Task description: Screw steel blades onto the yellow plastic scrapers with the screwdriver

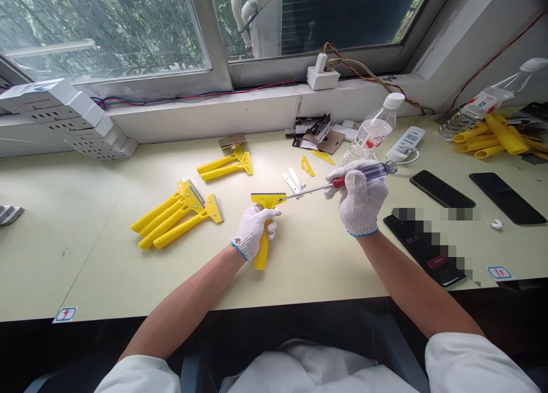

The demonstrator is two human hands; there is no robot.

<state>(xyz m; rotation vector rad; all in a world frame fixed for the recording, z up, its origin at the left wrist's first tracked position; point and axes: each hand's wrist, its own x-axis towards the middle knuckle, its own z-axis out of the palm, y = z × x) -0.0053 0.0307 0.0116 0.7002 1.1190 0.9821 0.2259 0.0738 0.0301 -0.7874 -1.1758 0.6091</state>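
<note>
My left hand [256,228], in a white knit glove, is wrapped round the neck of a yellow scraper [262,253]. The scraper's wide head points away from me, a blade along its far edge. My gloved right hand [362,196] grips a screwdriver [341,181] by its clear and red handle. The screwdriver's tip meets the right side of the scraper head, at a screw. Just beyond lie loose metal blades [293,180] with small screws beside them. Two yellow cover pieces [307,165] rest farther back.
Several yellow scrapers [177,216] lie left of my hands, with two more handles [225,165] behind. A water bottle [372,129] stands behind my right hand. Phones [443,188], a power strip [406,144] and yellow handles [492,139] lie to the right. White boxes [72,119] stand at left.
</note>
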